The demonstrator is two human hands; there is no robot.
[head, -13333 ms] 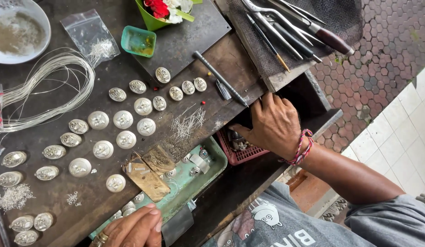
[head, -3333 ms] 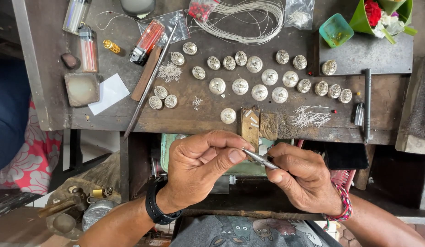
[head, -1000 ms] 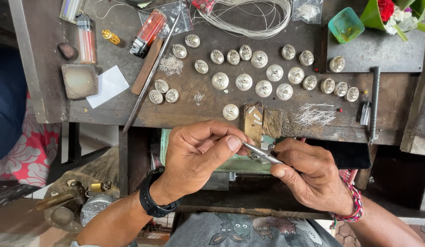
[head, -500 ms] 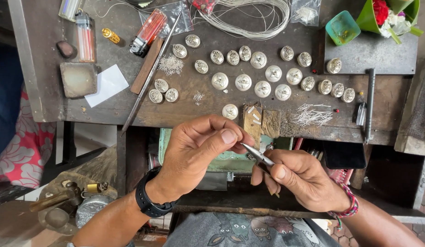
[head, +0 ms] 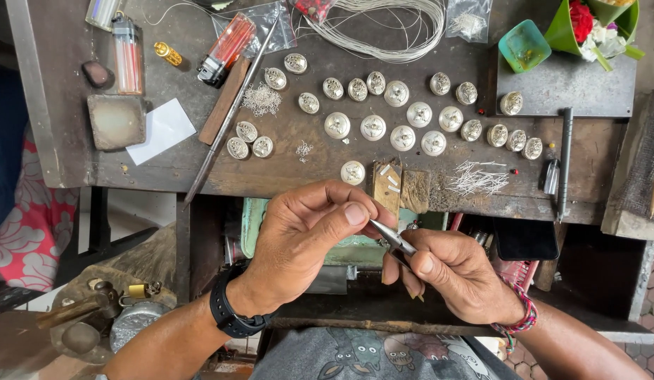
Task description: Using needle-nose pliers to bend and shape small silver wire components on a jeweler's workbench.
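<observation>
Below workbench [head: 285, 179] edge: right hand [head: 457, 274] grasps metal tweezers [head: 395, 240]; left hand [head: 302, 239] pinches at their tip, item too small to tell.

Soft, even daylight fills the scene — bright enough to read every surface, with no hard-edged shadows on the workbench [head: 306, 162]. The silver domes [head: 383, 127] catch small, pale highlights, and the wire coil [head: 383, 28] gleams faintly; nothing blows out. Beneath the bench the light falls off sharply — the recess behind the left hand [head: 306, 239] and right hand [head: 457, 278] sits in deep shade. Focus is crisp across the bench top and both hands. The wide lens bows straight lines near the frame edges, and the corners look slightly softer and darker.
</observation>
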